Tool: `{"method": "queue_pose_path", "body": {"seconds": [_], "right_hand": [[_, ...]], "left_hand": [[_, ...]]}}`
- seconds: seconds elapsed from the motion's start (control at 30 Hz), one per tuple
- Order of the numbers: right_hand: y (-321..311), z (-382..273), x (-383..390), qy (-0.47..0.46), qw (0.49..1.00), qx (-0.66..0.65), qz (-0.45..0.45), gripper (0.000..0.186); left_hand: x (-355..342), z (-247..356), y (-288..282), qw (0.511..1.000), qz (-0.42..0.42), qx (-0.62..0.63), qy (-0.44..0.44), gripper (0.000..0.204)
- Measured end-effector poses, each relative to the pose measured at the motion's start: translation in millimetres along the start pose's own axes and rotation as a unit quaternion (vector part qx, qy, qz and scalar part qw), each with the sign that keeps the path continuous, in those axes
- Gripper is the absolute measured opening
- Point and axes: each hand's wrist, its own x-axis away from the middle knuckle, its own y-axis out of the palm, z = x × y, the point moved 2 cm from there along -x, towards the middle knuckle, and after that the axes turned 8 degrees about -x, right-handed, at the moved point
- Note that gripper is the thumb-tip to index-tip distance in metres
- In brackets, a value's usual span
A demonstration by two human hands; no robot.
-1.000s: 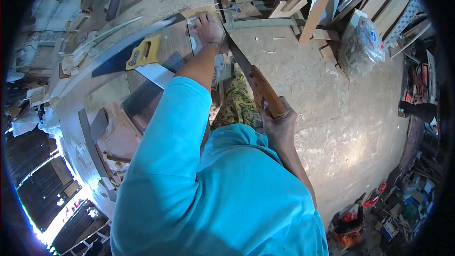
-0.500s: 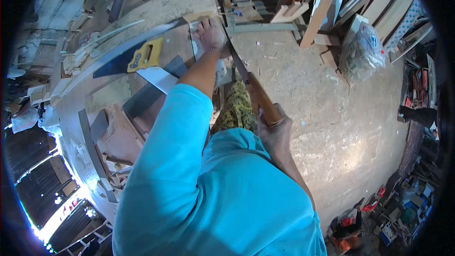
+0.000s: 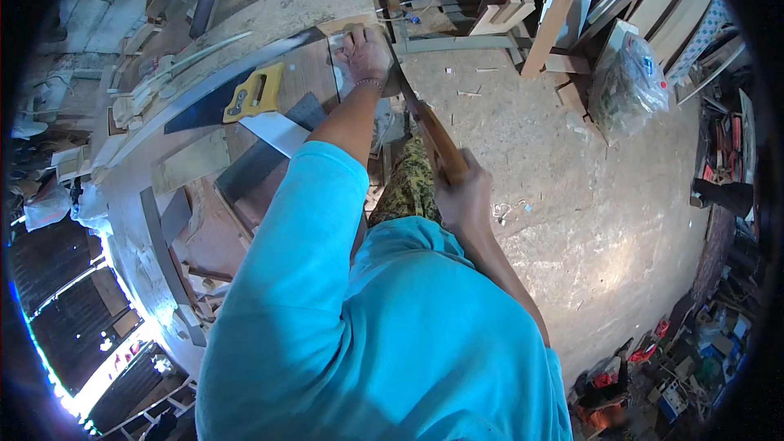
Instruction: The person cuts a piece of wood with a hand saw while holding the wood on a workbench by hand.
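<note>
At left sags a crumpled plastic bag [image 3: 47, 209]; then the rough wooden table [image 3: 310, 0] carries a flat, pale offcut [image 3: 192, 163] and a yellow saw [image 3: 255, 95], whose smooth handle has a looped shape. The left forearm partly covers a glossy white board [image 3: 279, 132]. The left hand [image 3: 365, 55] lies palm down at the table's edge, its grip unclear. Just beside it slants the brown saw [image 3: 441, 140], thin-bladed and wooden-handled, its handle clasped in the right hand [image 3: 465, 189]. Rightward come scuffed floor [image 3: 563, 253], leaning planks [image 3: 559, 12] and a clear sack [image 3: 630, 86].
</note>
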Motion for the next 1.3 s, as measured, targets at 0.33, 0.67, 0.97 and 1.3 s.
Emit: {"method": "queue_pose_path", "body": {"seconds": [0.33,0.67,0.97,1.3], "right_hand": [[-11.4,5.2,21.0,0.020,0.997,-0.071,0.017,0.017],[-6.5,5.3,8.1,0.022,0.996,-0.092,-0.007,0.015],[6.3,5.8,-27.2,0.039,0.994,-0.106,-0.009,0.018],[5.8,15.3,2.1,0.001,0.997,-0.076,0.008,0.015]], "left_hand": [[-6.5,-4.1,-7.1,0.996,-0.069,-0.048,-0.032,0.030],[-6.9,-5.3,-11.2,0.999,-0.035,-0.001,-0.034,0.027],[-2.1,0.8,-1.9,1.000,-0.011,0.007,-0.009,0.028],[2.4,1.6,-3.8,1.000,-0.018,-0.013,-0.005,0.028]]}}
